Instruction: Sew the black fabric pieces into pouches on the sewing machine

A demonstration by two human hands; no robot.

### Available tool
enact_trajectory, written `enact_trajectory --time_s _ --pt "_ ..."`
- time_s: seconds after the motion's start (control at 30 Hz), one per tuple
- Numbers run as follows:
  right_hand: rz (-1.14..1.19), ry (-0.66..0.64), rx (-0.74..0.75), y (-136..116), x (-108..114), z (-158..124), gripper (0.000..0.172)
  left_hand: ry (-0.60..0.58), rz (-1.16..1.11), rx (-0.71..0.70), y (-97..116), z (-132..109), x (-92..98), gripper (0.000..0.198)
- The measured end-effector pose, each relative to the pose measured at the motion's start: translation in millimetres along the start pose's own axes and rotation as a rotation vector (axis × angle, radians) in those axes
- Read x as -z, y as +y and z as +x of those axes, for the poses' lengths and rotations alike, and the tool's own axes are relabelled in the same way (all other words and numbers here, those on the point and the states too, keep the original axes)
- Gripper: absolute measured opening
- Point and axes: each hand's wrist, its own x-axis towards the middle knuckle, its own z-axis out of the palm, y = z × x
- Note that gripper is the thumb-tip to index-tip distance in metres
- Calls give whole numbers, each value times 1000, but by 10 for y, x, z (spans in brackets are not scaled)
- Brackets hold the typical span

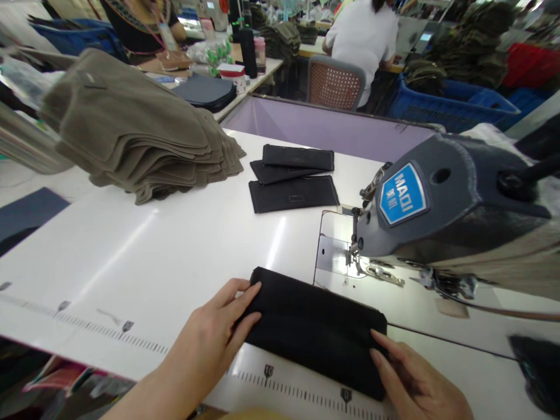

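Note:
A black rectangular fabric piece point(315, 329) lies at a slant over the front of the white sewing table. Its left end is between the thumb and fingers of my left hand point(219, 326). At the opposite end, the thumb and fingertips of my right hand point(411, 373) grip the right edge. Just beyond the fabric is the needle and presser foot area point(355, 259) of a sewing machine point(455, 192); the fabric is apart from the foot. Farther back lie several flat black stitched pieces point(294, 193), partly overlapping.
A tall stack of olive-brown fabric pieces point(144, 128) stands at the back left. A printed ruler scale point(306, 392) runs along the table's front edge. Behind a lilac panel point(315, 125), a person in a white shirt point(365, 41) sits near a blue crate point(455, 108).

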Motion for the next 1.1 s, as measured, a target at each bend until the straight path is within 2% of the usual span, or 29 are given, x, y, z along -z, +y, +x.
enact_trajectory --time_s 0.1,0.2,0.37,0.73,1.1 --pt "44 -34 20 -16 1 12 25 12 24 2 -37 -6 -18 32" --pt "71 -33 -20 -68 -7 20 24 7 55 13 -131 -45 -79 35" --pt "118 -49 -92 -126 -15 21 22 -79 65 85 -239 -120 -166 38" --pt "141 -65 -143 -117 -26 23 24 6 86 98 -219 -117 -196 39" --pt "135 -63 -150 -133 -15 36 26 -7 123 53 -202 -91 -155 37"
